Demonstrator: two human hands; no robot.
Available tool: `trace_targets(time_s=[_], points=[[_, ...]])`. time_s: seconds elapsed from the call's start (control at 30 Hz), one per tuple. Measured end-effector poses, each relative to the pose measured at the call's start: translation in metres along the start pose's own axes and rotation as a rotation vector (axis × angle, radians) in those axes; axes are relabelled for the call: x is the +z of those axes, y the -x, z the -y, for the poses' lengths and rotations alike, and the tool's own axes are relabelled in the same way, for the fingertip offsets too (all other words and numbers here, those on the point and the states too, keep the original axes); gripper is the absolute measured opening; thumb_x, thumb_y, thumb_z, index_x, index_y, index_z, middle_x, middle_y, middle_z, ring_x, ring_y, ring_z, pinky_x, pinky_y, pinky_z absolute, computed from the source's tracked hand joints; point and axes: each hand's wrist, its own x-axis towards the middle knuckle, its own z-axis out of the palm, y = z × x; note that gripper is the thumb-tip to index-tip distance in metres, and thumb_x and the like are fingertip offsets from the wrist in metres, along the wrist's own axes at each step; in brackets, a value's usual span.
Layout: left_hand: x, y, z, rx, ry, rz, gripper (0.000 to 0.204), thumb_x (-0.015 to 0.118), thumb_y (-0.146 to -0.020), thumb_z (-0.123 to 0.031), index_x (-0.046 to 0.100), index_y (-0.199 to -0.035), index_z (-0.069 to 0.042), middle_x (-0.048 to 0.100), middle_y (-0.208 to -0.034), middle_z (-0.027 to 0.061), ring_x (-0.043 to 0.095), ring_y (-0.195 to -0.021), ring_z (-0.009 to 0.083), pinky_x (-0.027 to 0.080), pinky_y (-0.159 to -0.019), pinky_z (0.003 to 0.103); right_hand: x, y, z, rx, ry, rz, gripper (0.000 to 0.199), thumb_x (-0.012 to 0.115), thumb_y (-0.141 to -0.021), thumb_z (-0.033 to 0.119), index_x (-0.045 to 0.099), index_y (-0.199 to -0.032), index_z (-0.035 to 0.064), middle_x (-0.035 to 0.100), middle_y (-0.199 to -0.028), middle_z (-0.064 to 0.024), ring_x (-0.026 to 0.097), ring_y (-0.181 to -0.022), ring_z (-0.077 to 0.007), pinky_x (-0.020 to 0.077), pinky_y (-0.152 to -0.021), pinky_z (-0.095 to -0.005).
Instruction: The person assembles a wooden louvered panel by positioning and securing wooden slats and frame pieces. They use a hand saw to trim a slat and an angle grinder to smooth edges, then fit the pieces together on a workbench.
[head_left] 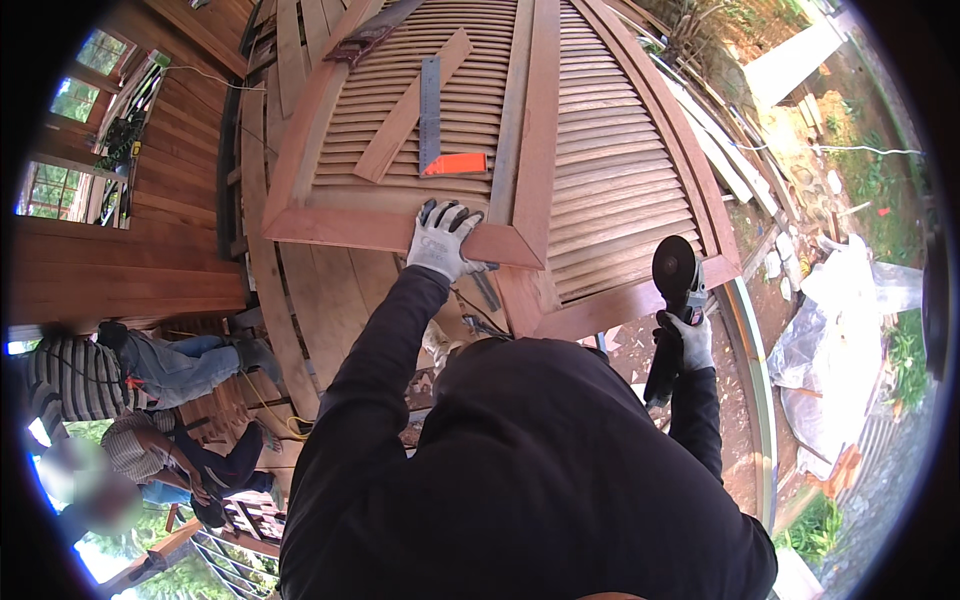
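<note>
My left hand point(441, 240), in a grey and black work glove, is closed over the front rail of a wooden louvred shutter panel point(390, 232). My right hand point(692, 340), gloved too, grips the body of an angle grinder point(663, 365). The grinder's dark disc point(675, 266) stands up near the right front corner of the second louvred panel point(620, 170). On the left panel's slats lies a try square point(430, 118) with a metal blade and an orange stock. Beneath the square, a loose wooden strip point(400, 125) rests aslant.
A handsaw point(375, 33) lies at the far left of the panels. Two people point(85, 375) are at the left by the plank wall point(170, 190). Plastic sheeting point(835, 330) lies on the ground at right, below stacked boards point(720, 140). A yellow cord point(290, 425) runs across planks at left.
</note>
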Motion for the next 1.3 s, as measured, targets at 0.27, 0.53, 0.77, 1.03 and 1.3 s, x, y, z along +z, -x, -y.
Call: trace_targets(time_s=[0.27,0.53,0.77,1.03,1.3], points=[[0.002,-0.002,0.0,-0.019,0.07,-0.008,0.089,0.085,-0.052,-0.062,0.064,-0.128,-0.021,0.056,-0.129,0.0079,0.046,-0.129,0.0319,0.027,-0.117,0.055,-0.003,-0.008,-0.002,0.009,-0.015,0.01,0.029,0.08,-0.078,0.003,0.063,-0.102,-0.0009,0.067,-0.08,-0.0088,0.066,-0.058,-0.0192,0.0538,-0.052,-0.0321],[-0.017,-0.001,-0.005,-0.124,0.036,0.113,0.095,0.085,-0.053,-0.064,0.058,-0.133,-0.021,0.053,-0.132,0.0079,0.04,-0.134,0.0339,0.027,-0.115,0.055,-0.001,-0.016,-0.011,-0.033,0.055,0.012,0.029,0.076,-0.082,0.008,0.06,-0.105,0.0006,0.065,-0.079,-0.0093,0.066,-0.057,-0.0239,0.0558,-0.051,-0.0355],[-0.02,-0.007,-0.001,-0.128,0.073,0.259,0.092,0.082,-0.057,-0.065,0.057,-0.133,-0.02,0.053,-0.133,0.0088,0.039,-0.135,0.0358,0.028,-0.114,0.054,0.001,-0.017,-0.009,0.01,0.067,0.028,0.034,0.074,-0.081,0.006,0.057,-0.108,-0.0029,0.065,-0.08,-0.0126,0.067,-0.057,-0.0257,0.055,-0.049,-0.0353],[-0.026,0.027,0.046,-0.251,-0.064,0.113,0.095,0.083,-0.053,-0.066,0.055,-0.134,-0.025,0.05,-0.135,0.0082,0.037,-0.137,0.0365,0.025,-0.115,0.057,-0.001,-0.037,-0.004,-0.012,0.122,0.072,0.03,0.075,-0.085,0.015,0.058,-0.105,0.0007,0.062,-0.078,-0.0091,0.064,-0.059,-0.0246,0.0562,-0.053,-0.0378],[-0.04,0.031,0.071,-0.281,0.004,0.162,0.095,0.084,-0.048,-0.069,0.058,-0.129,-0.026,0.052,-0.133,0.0082,0.039,-0.135,0.0366,0.027,-0.114,0.057,0.008,-0.04,0.004,-0.034,0.13,0.103,0.027,0.075,-0.085,0.015,0.06,-0.102,0.0001,0.063,-0.077,-0.0095,0.066,-0.06,-0.0266,0.0569,-0.053,-0.0393]])
